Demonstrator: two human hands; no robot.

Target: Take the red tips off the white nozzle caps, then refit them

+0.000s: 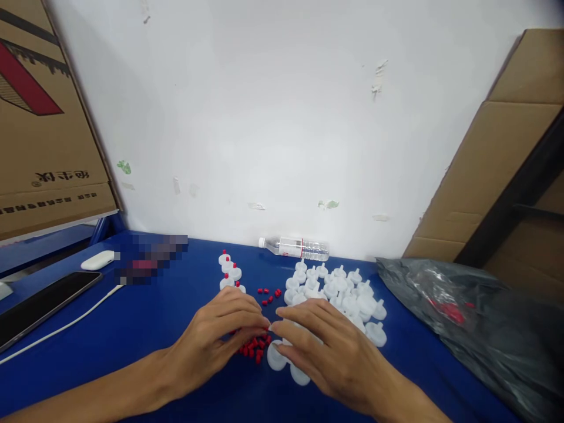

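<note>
While left fingers (251, 320) and right fingers (293, 332) pinch small parts (268, 328), blue tabletop (145, 323) extends leftward.

Soft, even light brightens the white wall (273, 129); the blue desk (145, 317) darkens toward the bottom. The white pieces (341, 284) look washed out, the cardboard (476, 176) leans outward with wide-angle distortion, and coarse pixelation masks a patch (152, 259) at left.

Left hand (231, 329) pinched, right hand (330, 343) curled (backs upward); fingertips (277, 327) nearly meeting, bare forearms (118, 380) angled inward.

head-worn view, forward and down
</note>
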